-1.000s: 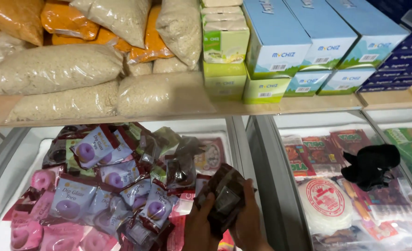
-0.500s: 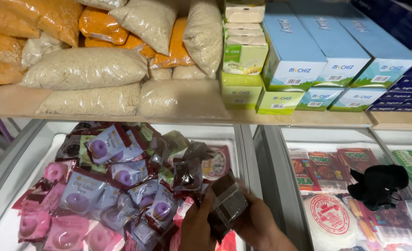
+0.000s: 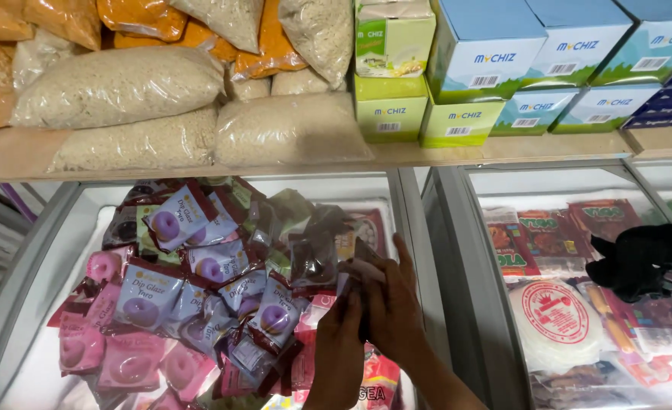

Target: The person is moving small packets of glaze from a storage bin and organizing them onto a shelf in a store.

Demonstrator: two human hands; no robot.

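Observation:
My left hand [image 3: 339,351] and my right hand [image 3: 398,305] are pressed together over the open freezer chest [image 3: 44,250]. Between them they hold a dark brown packet [image 3: 360,262], seen nearly edge-on, with only its top corner showing above the fingers. Right beside the hands, to the left, lies a heap of purple and pink doughnut packets [image 3: 199,296] inside the chest. Several more dark brown packets [image 3: 313,247] lie just beyond my fingertips.
A wooden shelf [image 3: 503,146] above the freezers carries clear bags of pale and orange crumbs [image 3: 123,87] and blue and green boxes [image 3: 472,61]. A second freezer to the right has a shut glass lid [image 3: 563,319] with a black object [image 3: 639,258] lying on it.
The packet was held up flat with its face to me; now it is turned edge-on between both hands and sits slightly further right. The view has tilted down and left.

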